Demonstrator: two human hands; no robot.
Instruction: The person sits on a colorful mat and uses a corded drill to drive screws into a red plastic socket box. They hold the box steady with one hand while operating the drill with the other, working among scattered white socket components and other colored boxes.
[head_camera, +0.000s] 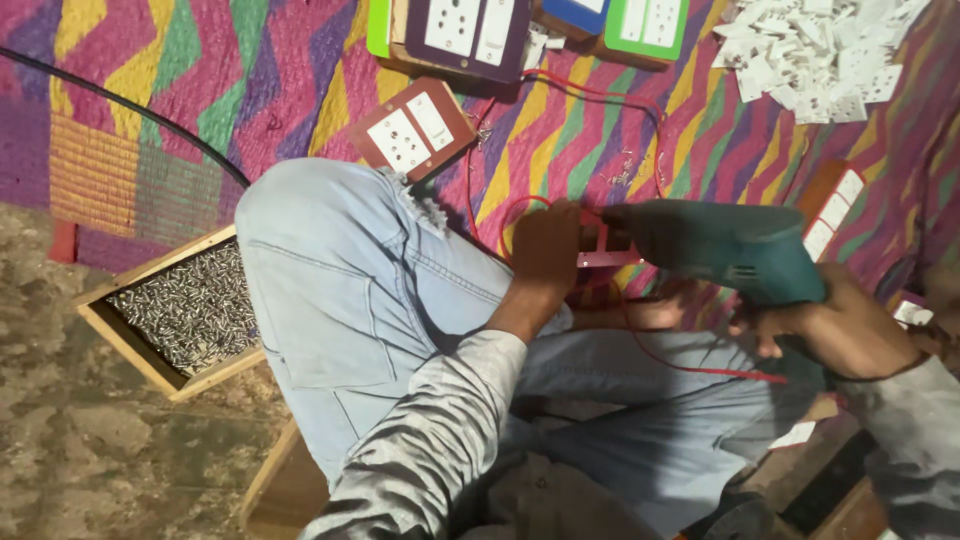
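Note:
My right hand grips the handle of a teal power drill, whose nose points left at a small pink board. My left hand presses on that pink board and holds it against my jeans-clad leg. Red wires loop around the board and run across my lap.
A wooden tray of small metal screws lies left of my knee. Brown, purple and green switch boards rest on the zigzag quilt. A heap of white switch plates sits top right. A black cable crosses the quilt.

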